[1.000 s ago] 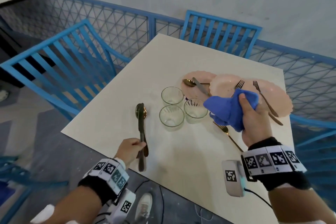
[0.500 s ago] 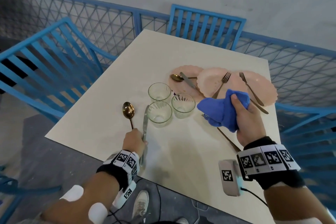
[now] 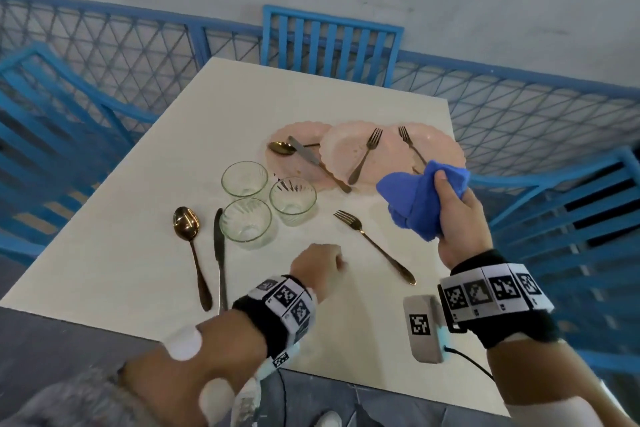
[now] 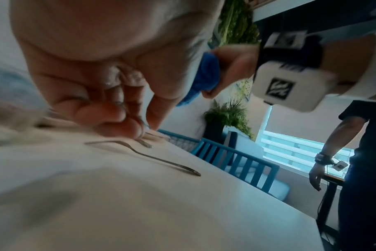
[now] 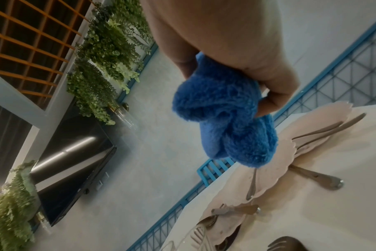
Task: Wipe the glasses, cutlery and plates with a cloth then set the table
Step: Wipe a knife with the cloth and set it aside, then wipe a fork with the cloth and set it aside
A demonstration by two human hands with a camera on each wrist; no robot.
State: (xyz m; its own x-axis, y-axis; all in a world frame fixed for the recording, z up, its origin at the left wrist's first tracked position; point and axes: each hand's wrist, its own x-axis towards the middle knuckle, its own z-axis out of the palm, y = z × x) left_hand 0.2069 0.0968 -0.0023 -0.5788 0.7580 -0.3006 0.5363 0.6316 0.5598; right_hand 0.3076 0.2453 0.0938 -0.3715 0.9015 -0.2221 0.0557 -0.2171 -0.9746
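Right hand bunches the cloth in curled fingers, held above the table near the plates. Left hand is low over the table just left of the loose fork, fingers curled with nothing in them; in the left wrist view the fingertips sit right by the fork, contact probably not made, blur hides it.

Fork is thin, stiff metal and lies flat, so likely slippery and hard to lift off the top; best pinched at mid-handle from the sides, or tipped up by the handle end. Cloth is soft and fluffy and should wrap the tines easily. Glasses are fragile and stand close by. A spoon and knife lie parallel at the near left.
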